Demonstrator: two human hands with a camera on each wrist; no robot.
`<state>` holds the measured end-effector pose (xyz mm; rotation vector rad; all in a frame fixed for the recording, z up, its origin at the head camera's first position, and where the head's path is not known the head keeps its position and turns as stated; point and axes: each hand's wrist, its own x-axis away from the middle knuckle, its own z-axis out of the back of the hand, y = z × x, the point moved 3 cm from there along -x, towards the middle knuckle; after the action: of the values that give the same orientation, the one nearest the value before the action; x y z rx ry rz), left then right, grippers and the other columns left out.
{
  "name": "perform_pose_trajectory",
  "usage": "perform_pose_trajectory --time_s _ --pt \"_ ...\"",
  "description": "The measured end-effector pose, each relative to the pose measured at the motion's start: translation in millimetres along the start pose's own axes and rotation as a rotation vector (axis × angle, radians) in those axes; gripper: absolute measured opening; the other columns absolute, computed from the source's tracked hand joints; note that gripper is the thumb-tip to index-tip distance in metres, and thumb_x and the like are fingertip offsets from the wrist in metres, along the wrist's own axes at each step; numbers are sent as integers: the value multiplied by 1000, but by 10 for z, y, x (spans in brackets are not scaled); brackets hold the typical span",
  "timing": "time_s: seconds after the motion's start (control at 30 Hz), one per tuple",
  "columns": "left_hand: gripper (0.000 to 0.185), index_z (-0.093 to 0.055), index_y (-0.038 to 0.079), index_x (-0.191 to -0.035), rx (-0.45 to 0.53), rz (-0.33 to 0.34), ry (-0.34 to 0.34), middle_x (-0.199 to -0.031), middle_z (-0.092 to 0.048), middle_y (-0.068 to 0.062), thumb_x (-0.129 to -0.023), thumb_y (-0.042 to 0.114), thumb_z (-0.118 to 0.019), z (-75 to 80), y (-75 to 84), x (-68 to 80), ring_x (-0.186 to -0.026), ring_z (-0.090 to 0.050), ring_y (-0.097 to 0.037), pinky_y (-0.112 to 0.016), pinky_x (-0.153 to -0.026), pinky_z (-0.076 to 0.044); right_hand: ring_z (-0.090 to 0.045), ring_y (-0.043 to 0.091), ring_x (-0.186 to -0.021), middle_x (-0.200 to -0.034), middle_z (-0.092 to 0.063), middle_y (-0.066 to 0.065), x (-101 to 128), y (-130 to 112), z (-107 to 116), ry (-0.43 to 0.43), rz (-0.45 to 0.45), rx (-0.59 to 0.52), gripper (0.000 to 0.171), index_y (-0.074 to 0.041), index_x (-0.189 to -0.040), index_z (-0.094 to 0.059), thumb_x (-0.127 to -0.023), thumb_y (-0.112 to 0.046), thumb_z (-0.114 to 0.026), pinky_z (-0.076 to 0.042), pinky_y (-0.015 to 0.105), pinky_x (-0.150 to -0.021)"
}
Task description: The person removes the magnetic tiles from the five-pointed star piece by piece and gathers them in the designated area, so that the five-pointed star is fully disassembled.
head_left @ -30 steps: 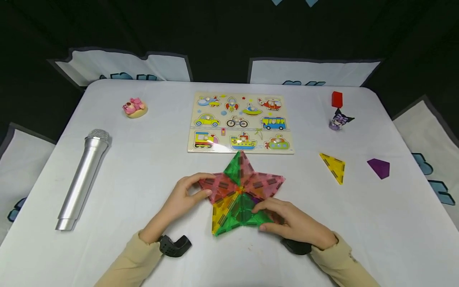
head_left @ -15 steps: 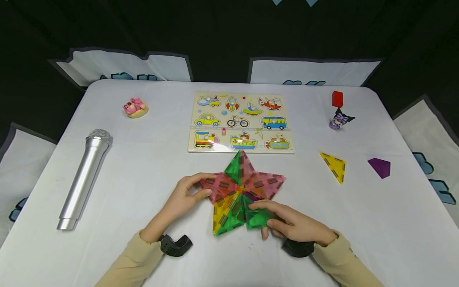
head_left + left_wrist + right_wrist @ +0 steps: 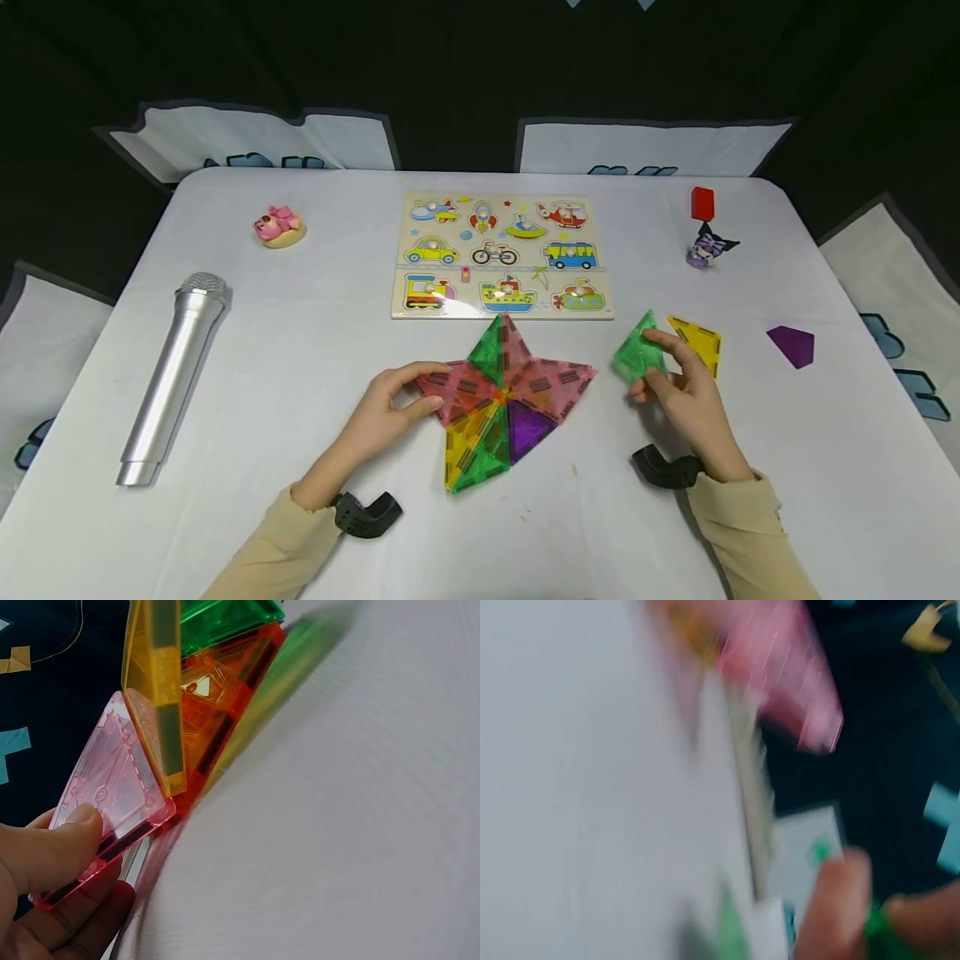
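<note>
My right hand (image 3: 686, 392) pinches a green tile (image 3: 637, 357), off right of the star (image 3: 504, 392), beside the yellow tile (image 3: 699, 343). My left hand (image 3: 386, 408) grips the star's pink point.

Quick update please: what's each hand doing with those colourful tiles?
Left hand pinches the star's pink tile. Right hand holds a green triangle tile lifted beside the yellow triangle. Nothing between them.

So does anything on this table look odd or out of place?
The star of tiles looks lopsided: four long points but a short purple tile at the lower right. The right hand holds a green tile away from it, beside a loose yellow tile. The left hand pinches the pink point.
</note>
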<state>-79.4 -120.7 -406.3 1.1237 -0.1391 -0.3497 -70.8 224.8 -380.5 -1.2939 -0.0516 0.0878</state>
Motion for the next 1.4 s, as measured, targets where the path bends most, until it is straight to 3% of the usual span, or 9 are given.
perform_pose_trajectory --time_s 0.13,0.23,0.33,0.47,0.6,0.73,0.87,1.03,1.4 --pt "32 -63 13 -113 -6 0 7 -100 -62 0 -81 12 -68 6 -16 6 -81 -48 -18 -38 -76 -35 -56 22 -74 -113 -49 20 -65 135 163 113 -98 325 40 -7 -132 -41 -93 -10 -46 -44 26 -55" --pt "32 -63 13 -113 -9 1 6 -101 -62 0 -81 12 -68 10 -9 1 -81 -47 -18 -38 -76 -35 -47 23 -71 -88 -54 20 -93 184 198 127 -53 499 38 -4 -126 -46 -90 -12 -53 -37 29 -54" --pt "32 -63 13 -113 -15 -2 3 -102 -62 0 -81 12 -68 12 12 -13 -81 -48 -18 -38 -76 -35 -48 34 -83 -95 -54 26 -101 196 188 109 4 574 39 0 -124 -47 -87 -9 -58 -38 41 -67" --pt "33 -63 13 -113 -20 -6 0 -103 -62 0 -80 12 -69 12 26 -26 -82 -48 -18 -38 -76 -35 -31 47 -116 -129 -38 32 -87 155 150 104 57 586 43 4 -124 -47 -86 -9 -61 -25 59 -89" --pt "34 -63 13 -113 -21 -7 1 -101 -62 1 -80 12 -69 9 24 -27 -81 -48 -18 -37 -75 -35 -50 27 -97 -112 -54 20 -39 11 -28 83 262 457 45 0 -125 -50 -82 0 -63 -41 35 -82" --pt "33 -63 13 -113 -18 -5 0 -100 -62 1 -80 11 -69 -9 22 -27 -81 -47 -18 -37 -75 -35 -50 7 -66 -83 -58 -2 78 -163 -459 -233 426 326 50 -7 -129 -47 -82 1 -63 -43 21 -59" --pt "33 -63 13 -113 -14 -3 -7 -101 -62 1 -80 12 -69 -32 27 -37 -81 -47 -18 -37 -75 -35 -45 4 -63 -76 -49 -12 199 -214 -816 -475 388 482 58 -21 -137 -39 -85 -17 -64 -40 21 -55" --pt "33 -63 13 -113 -19 -1 -7 -102 -62 1 -80 12 -68 -32 37 -35 -81 -48 -18 -37 -75 -35 -49 5 -66 -83 -56 -9 239 -212 -951 -451 393 701 69 -27 -140 -34 -81 -19 -69 -43 23 -60" --pt "33 -63 14 -114 -20 -28 0 -99 -62 2 -81 13 -68 -2 -13 6 -81 -48 -17 -37 -76 -35 -61 15 -78 -94 -64 3 221 -253 -1048 -387 460 814 66 -19 -133 -39 -77 -20 -73 -49 31 -67"
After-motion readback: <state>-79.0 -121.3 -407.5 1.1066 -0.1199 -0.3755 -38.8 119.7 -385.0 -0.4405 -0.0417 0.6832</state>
